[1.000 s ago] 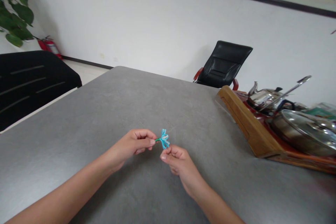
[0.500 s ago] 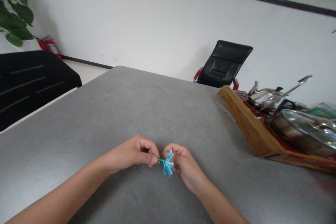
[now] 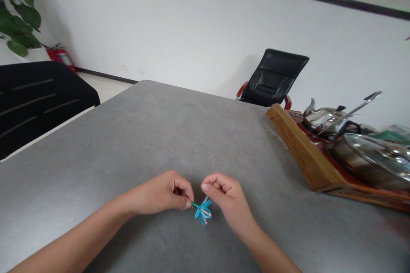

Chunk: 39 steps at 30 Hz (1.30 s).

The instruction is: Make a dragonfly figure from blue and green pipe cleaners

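The left hand [image 3: 156, 194] has a narrow grip on the green stem of a blue ribbon flower [image 3: 203, 212], over the gray tabletop [image 3: 128, 128]. The right hand [image 3: 227, 198] is just beside the flower, with its grip closed on nothing. At right stands a wooden tray [image 3: 307, 149] with steel pots [image 3: 368, 162]; further back is a black chair [image 3: 272, 77] by the white wall [image 3: 192, 21].
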{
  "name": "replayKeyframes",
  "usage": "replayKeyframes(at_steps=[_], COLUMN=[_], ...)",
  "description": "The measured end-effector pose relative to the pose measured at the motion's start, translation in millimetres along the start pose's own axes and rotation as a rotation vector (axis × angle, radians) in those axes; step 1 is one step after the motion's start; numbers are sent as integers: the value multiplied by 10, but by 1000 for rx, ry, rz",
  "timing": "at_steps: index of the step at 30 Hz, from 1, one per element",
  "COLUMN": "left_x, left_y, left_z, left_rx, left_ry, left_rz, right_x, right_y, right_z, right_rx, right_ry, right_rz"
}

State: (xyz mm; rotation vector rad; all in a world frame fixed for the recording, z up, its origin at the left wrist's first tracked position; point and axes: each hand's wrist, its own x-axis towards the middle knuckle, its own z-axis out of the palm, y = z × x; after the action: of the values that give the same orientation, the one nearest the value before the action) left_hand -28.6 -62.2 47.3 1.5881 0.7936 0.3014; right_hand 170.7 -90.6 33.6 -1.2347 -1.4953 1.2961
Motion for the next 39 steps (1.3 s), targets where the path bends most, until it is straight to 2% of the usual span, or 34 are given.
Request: replayKeyframes(at_steps=[4,8,11,17,25,34,39], left_x=[14,39,45,38,29,28,7], left_y=[7,11,43,80,46,53,67], left_z=[0,-11,-24,-51,-73,-66,-55], left_rx=[38,-62,-128,-236,-340,-359,-325], left_ry=[93,249,343,384,396,351,259], left_rz=[17,20,-8,-49,-46,-41,-42], right_x=[-112,-174,-179,-150,-69,74,117], right_y=[-95,-107,-77,-32,110,277,296], right_z=[9,24,36,73,139,112,80], right_rx=[-274,-541,-619,-511,-115,145,195], right_ry=[55,46,36,54,1,-32,-31], right_rz=[-200,-440,-498,-365,-51,139,174])
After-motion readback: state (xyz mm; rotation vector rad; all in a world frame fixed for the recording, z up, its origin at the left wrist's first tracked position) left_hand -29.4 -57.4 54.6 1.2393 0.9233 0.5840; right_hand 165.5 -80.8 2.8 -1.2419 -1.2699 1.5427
